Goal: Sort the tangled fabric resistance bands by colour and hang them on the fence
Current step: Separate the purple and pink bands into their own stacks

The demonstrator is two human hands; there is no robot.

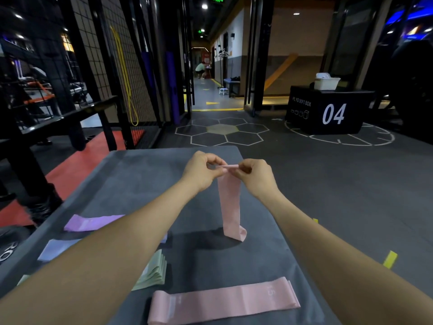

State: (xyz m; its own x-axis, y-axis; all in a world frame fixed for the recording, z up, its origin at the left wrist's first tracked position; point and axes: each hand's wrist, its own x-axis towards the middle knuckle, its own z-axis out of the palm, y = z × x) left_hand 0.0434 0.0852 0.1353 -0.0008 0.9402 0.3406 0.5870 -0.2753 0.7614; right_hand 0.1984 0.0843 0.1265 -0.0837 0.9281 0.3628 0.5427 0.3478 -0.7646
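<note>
A pink fabric band [230,202] hangs upright above the grey mat [145,174], its lower end touching the mat. My left hand [202,171] and my right hand [251,175] both pinch its top edge, close together. More pink bands [222,301] lie flat in a stack at the mat's near edge. A purple band [91,222], a pale blue band [55,249] and a stack of green bands [153,270] lie at the left, partly hidden by my left forearm. The black wire fence [98,55] stands at the back left.
A yellow loop band [127,85] hangs on the fence. A black bench [65,116] stands left of the mat. A black plyo box marked 04 [328,111] with a white basket [326,82] sits at the back right. A person crouches far down the corridor [200,70].
</note>
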